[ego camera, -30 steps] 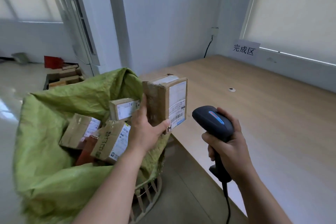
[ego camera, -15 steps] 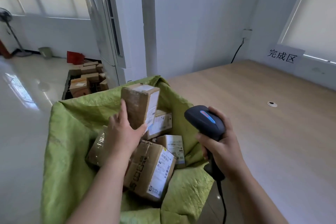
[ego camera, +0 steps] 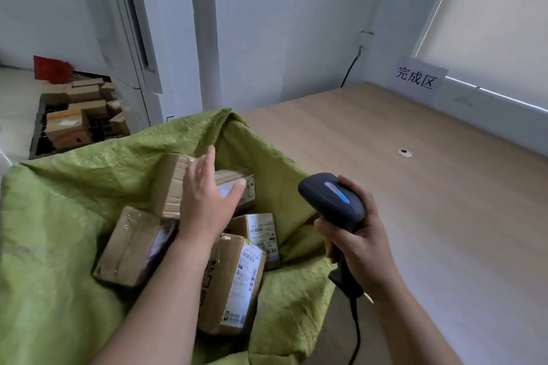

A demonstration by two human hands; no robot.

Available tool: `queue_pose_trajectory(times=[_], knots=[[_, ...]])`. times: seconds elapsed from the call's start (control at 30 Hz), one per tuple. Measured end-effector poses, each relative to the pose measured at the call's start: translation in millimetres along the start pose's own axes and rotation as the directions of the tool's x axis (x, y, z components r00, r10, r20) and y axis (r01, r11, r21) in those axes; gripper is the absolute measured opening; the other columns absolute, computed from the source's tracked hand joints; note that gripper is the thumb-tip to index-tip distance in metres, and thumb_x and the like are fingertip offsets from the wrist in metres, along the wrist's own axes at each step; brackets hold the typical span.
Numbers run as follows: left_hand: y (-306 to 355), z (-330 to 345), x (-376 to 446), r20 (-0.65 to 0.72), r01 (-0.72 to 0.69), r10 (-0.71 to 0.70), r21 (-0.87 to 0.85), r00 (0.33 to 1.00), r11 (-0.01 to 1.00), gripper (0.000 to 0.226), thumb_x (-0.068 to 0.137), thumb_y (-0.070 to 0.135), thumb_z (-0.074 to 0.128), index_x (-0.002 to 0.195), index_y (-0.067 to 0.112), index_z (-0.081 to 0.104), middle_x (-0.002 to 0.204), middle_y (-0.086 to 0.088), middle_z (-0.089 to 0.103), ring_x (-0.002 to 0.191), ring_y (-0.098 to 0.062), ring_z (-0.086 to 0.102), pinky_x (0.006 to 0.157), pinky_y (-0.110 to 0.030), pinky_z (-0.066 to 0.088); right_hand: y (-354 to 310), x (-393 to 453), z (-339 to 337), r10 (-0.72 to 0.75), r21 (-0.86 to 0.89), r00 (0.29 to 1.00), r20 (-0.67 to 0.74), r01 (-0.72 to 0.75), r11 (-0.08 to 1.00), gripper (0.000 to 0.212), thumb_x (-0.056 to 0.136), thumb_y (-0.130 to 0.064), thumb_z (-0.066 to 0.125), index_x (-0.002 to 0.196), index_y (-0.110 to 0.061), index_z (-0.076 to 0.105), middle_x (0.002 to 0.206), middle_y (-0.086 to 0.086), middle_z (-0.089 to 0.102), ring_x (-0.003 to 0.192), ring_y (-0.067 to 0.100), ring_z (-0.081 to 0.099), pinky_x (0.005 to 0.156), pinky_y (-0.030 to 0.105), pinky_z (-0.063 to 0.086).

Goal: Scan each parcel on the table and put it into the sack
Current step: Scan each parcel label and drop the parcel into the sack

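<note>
In the head view the left hand (ego camera: 204,201) is spread wide, fingers loose, just over a cardboard parcel (ego camera: 173,184) lying among other boxes inside the green sack (ego camera: 74,187); whether it touches the parcel cannot be told. To its right, the right hand (ego camera: 360,243) is wrapped around a black barcode scanner (ego camera: 330,201), beside the bare wooden table (ego camera: 430,187).

A wooden table (ego camera: 400,187) fills the right half of the frame. On its top, at the right, there is one small round grommet (ego camera: 404,152); the rest of the visible top is bare wood. At the far edge, a paper sign (ego camera: 416,77) stands against the wall. On the floor (ego camera: 12,104), upper left, a dark crate (ego camera: 38,139) holds cardboard boxes (ego camera: 80,115).
</note>
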State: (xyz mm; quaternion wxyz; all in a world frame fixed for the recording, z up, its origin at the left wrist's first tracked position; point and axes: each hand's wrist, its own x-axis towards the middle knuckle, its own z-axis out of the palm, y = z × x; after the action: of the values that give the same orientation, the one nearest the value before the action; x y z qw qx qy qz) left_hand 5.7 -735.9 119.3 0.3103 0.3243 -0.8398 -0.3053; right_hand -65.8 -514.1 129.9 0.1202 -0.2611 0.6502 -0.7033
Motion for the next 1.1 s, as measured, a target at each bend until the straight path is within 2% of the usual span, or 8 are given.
queue_pose_trajectory(times=[0.07, 0.13, 0.27, 0.37, 0.53, 0.7, 1.0, 1.1], knots=[[15, 9, -5, 0.040, -0.092, 0.094, -0.047, 0.995, 0.995, 0.080, 0.086, 0.035, 0.066, 0.151, 0.023, 0.022, 0.150, -0.006, 0.028, 0.139, -0.020, 0.024, 0.108, -0.035, 0.029, -1, -7, -11, 0.010, 0.001, 0.999, -0.035, -0.010, 1.000, 0.070, 0.081, 0.021, 0.061, 0.121, -0.035, 0.053, 0.081, 0.007, 0.061, 0.044, 0.022, 0.040, 0.039, 0.026, 0.039], [33, 20, -15, 0.086, -0.155, 0.162, -0.084, 0.983, 0.984, 0.079, 0.086, 0.036, 0.066, 0.151, 0.024, 0.024, 0.149, -0.004, 0.030, 0.138, -0.018, 0.028, 0.107, -0.032, 0.029, -3, -18, -27, 0.013, -0.015, 0.998, -0.067, -0.014, 1.000, 0.071, 0.080, 0.020, 0.063, 0.123, -0.035, 0.053, 0.086, 0.008, 0.061, 0.044, 0.023, 0.040, 0.038, 0.029, 0.040], [69, 41, -50, 0.155, -0.232, 0.249, -0.119, 0.956, 0.965, 0.076, 0.085, 0.037, 0.066, 0.149, 0.025, 0.028, 0.148, -0.003, 0.033, 0.137, -0.018, 0.030, 0.109, -0.035, 0.030, -12, -52, -66, 0.022, -0.043, 0.990, -0.141, -0.028, 0.999, 0.067, 0.078, 0.010, 0.070, 0.121, -0.039, 0.053, 0.093, 0.010, 0.060, 0.043, 0.023, 0.043, 0.040, 0.028, 0.041], [100, 58, -82, 0.231, -0.295, 0.319, -0.129, 0.919, 0.947, 0.075, 0.086, 0.037, 0.065, 0.150, 0.026, 0.027, 0.149, -0.004, 0.033, 0.137, -0.019, 0.028, 0.107, -0.034, 0.030, -24, -83, -100, 0.021, -0.059, 0.974, -0.224, -0.035, 0.998, 0.066, 0.080, 0.009, 0.070, 0.118, -0.042, 0.053, 0.083, 0.006, 0.061, 0.042, 0.022, 0.045, 0.042, 0.029, 0.043], [155, 90, -137, 0.337, -0.391, 0.419, -0.152, 0.843, 0.908, 0.076, 0.086, 0.037, 0.065, 0.150, 0.027, 0.025, 0.148, -0.005, 0.034, 0.137, -0.020, 0.028, 0.107, -0.033, 0.029, -38, -138, -160, 0.017, -0.073, 0.939, -0.343, -0.045, 0.996, 0.069, 0.083, 0.011, 0.066, 0.112, -0.050, 0.055, 0.077, 0.003, 0.059, 0.044, 0.023, 0.046, 0.044, 0.030, 0.043], [206, 120, -203, 0.391, -0.477, 0.514, -0.197, 0.763, 0.857, 0.076, 0.086, 0.039, 0.065, 0.150, 0.027, 0.025, 0.141, -0.004, 0.038, 0.131, -0.019, 0.033, 0.099, -0.031, 0.035, -51, -195, -220, 0.003, -0.065, 0.901, -0.434, -0.035, 0.997, 0.066, 0.084, 0.009, 0.066, 0.117, -0.046, 0.052, 0.077, 0.002, 0.059, 0.045, 0.021, 0.046, 0.045, 0.030, 0.044], [288, 171, -322, 0.432, -0.587, 0.676, -0.338, 0.598, 0.736, 0.073, 0.085, 0.036, 0.067, 0.147, 0.020, 0.031, 0.140, -0.003, 0.042, 0.131, -0.019, 0.037, 0.104, -0.033, 0.035, -68, -301, -322, -0.059, -0.108, 0.823, -0.564, -0.003, 0.994, 0.068, 0.082, 0.009, 0.069, 0.116, -0.049, 0.054, 0.098, 0.005, 0.062, 0.046, 0.022, 0.048, 0.045, 0.030, 0.044], [316, 188, -359, 0.427, -0.621, 0.734, -0.395, 0.528, 0.676, 0.070, 0.085, 0.033, 0.069, 0.145, 0.017, 0.036, 0.139, -0.003, 0.044, 0.130, -0.018, 0.038, 0.103, -0.027, 0.031, -76, -336, -352, -0.078, -0.124, 0.778, -0.623, 0.001, 0.992, 0.065, 0.076, -0.002, 0.074, 0.117, -0.048, 0.053, 0.104, 0.007, 0.062, 0.046, 0.023, 0.048, 0.046, 0.029, 0.044]])
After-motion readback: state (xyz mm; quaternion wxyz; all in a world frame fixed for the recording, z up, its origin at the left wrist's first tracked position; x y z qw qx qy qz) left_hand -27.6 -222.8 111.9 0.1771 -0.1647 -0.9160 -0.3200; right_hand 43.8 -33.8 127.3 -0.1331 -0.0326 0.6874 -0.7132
